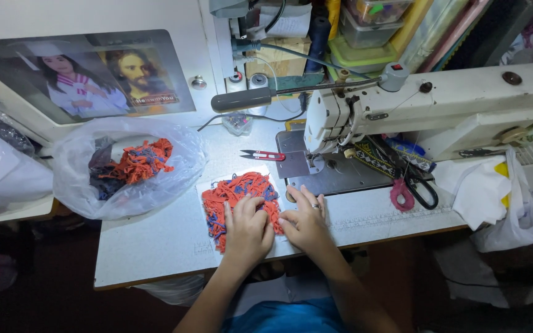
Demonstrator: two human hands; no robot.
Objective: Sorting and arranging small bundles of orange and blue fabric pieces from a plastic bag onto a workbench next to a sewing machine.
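at the front edge of the white sewing table point(155, 246), both hands are down on a flat heap of orange-and-blue fabric pieces point(229, 194). the left hand point(248, 229) lies palm-down on the heap's lower right part, fingers spread, pressing, not clenched, nothing pinched that i can see. the right hand point(305, 223), ring on one finger, rests flat at the heap's 3 o'clock edge, fingertips toward the machine; whether it nips a strip underneath i cannot tell.

step in hand, as i judge it: squaring up or sorting the heap on the table. a next move would call for a light fingertip pinch to lift one piece w/o dragging the rest, since the bits look tangled & frayed.

materials: heap is soft, stringy, knit-like scraps, mostly orange w/ blue threads, roughly square in outline. at 10 o'clock from it, an open clear plastic bag point(81, 191), thin and crinkly, holds more of the same scraps plus dark cloth. at 12 o'clock, small thread snips point(263, 155) w/ red grips, metal. at 2 o'clock, the cream sewing machine point(464, 98), hard enamel, w/ steel needle plate point(334, 176). at 3 o'clock, black-handled scissors point(417, 185) beside a pink loop and patterned ribbon; further right, white cloth point(482, 197) and another soft plastic bag.
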